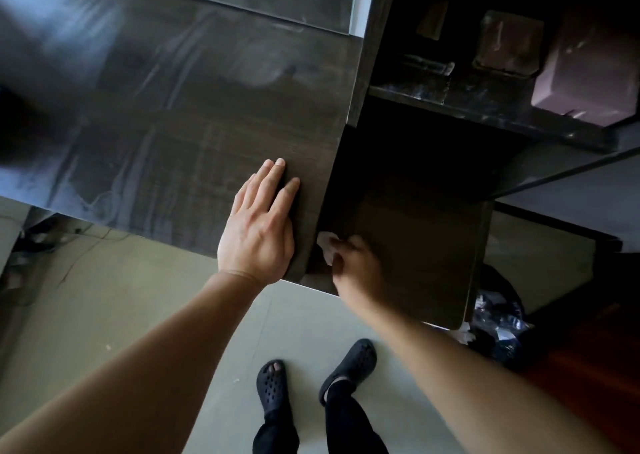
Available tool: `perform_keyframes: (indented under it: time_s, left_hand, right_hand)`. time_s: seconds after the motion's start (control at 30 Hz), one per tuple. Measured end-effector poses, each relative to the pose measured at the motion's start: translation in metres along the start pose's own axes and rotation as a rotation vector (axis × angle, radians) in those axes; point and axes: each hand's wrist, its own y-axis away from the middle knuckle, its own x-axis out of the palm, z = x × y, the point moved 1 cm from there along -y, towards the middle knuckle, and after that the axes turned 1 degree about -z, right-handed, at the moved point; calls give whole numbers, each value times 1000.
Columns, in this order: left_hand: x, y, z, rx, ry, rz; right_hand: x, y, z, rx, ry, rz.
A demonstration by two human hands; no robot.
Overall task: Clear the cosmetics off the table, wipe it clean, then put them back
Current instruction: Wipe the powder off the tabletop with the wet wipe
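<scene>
The dark wooden table [194, 114] fills the upper left and shows pale wipe streaks; no cosmetics stand on it. My left hand [260, 225] lies flat on the table's near right corner, fingers straight. My right hand [353, 263] is just past the table's right edge, lower down, and grips a crumpled white tissue [325, 246] against the edge of the table. The right hand's fingers are curled round the tissue.
A dark lower shelf [415, 246] sits to the right of the table. Above it a shelf unit holds dim boxes, among them a pale pink box [585, 83]. A black rubbish bag [498, 322] lies on the floor at the right. My feet in black sandals stand below.
</scene>
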Motion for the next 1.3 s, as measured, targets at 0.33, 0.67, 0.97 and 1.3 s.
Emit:
perform_keyframes:
  time_s: [0.33,0.67,0.97,1.3]
  left_hand:
    - [1,0,1,15,19,17]
    - [6,2,6,45,26,9]
    - [8,3,7,56,54,2]
    - [20,39,-121,339,161,250]
  right_hand:
    - [-1,104,-23,33,-151,-63]
    - [-2,63,-57,656,-16,-682]
    - [51,137,11,348,-213,-232]
    - [-21,247,-147,1129,-424,-502]
